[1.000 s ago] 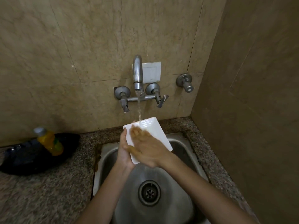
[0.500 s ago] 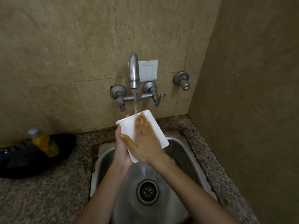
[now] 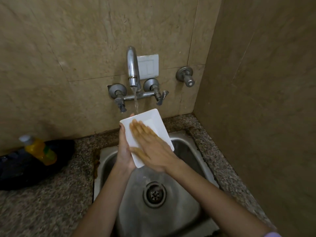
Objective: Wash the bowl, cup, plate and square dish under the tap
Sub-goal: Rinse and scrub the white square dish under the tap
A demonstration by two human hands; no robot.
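Observation:
A white square dish [image 3: 154, 124] is held tilted over the steel sink [image 3: 186, 147], its far edge under the stream from the running tap [image 3: 132, 69]. My left hand [image 3: 124, 149] grips the dish along its left edge from underneath. My right hand [image 3: 150, 147] lies flat on the dish's face, fingers spread and blurred with motion. The bowl, cup and plate are not visible.
A yellow soap bottle [image 3: 40, 150] leans on a black tray [image 3: 56, 151] on the speckled granite counter [image 3: 51, 202] to the left. A brown wall [image 3: 265, 100] closes the right side. The sink drain [image 3: 154, 194] sits below my forearms.
My right hand has slid across the dish face toward the left, fingers now flatter and pointing up-left. The dish stays under the stream in my left hand.

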